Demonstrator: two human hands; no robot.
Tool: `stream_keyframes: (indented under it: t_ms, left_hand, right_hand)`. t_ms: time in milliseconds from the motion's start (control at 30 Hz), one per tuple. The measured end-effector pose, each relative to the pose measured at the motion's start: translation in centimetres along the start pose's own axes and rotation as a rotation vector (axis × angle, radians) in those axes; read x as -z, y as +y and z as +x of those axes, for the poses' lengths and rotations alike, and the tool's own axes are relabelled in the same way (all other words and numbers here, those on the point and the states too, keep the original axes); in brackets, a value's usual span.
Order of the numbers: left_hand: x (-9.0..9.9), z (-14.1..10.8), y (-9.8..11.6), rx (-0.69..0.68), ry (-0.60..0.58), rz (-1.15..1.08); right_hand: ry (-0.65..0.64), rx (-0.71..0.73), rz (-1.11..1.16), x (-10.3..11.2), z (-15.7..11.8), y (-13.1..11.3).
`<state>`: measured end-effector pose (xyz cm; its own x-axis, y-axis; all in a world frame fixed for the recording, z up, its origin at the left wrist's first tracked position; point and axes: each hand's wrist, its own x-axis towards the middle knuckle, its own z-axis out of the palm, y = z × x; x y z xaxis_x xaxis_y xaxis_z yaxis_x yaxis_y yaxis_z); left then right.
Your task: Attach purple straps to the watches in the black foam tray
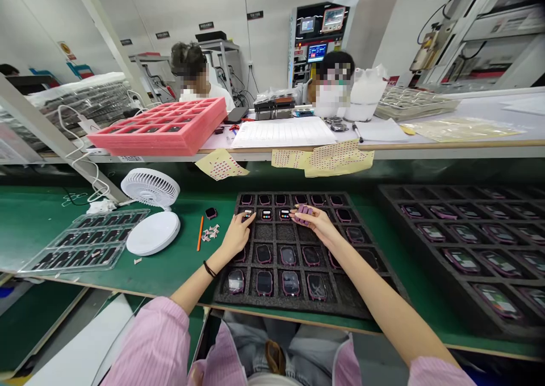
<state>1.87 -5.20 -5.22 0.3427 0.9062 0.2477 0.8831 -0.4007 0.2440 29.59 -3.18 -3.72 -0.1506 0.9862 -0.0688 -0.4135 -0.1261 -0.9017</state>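
My left hand [237, 235] is over the left side of a black foam tray [266, 231], its fingers closed at a smartwatch [248, 211] with a lit screen. My right hand [320, 226] holds a small bunch of rounded purple pieces [303, 213] above the tray; their exact kind is hard to make out. Between the hands, two more smartwatches with lit screens sit in compartments, one a smartwatch [266, 215] near the left hand and one a smartwatch [285, 214] beside the right fingertips. Dark-screened purple watches [290, 282] fill other compartments. My forearm hides part of the tray's right side.
A second foam tray [430, 209] of watches lies at right. At left are a white fan [153, 233], a clear tray [51, 261] of black parts, an orange stick [200, 233], small white pieces [210, 233] and a loose watch [210, 213]. Pink foam trays [191, 133] rest on the shelf; two people sit beyond.
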Motion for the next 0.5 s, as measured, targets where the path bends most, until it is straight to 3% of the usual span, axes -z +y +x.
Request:
stream_keyframes:
  t_ms: [100,333,500]
  left_hand:
    - [0.2,0.0,1.0,0.028,0.012,-0.053]
    - [2.3,2.4,6.8,-0.423,-0.031,-0.388]
    - [1.5,4.0,8.3,-0.495,-0.042,-0.477]
  right_hand:
    - [-0.052,-0.050,-0.007,-0.7,-0.3,0.0]
    - [-0.269,-0.143,-0.009,-2.0,-1.1,0.2]
    - [-0.268,-0.105,-0.045,-1.9,-1.4,0.3]
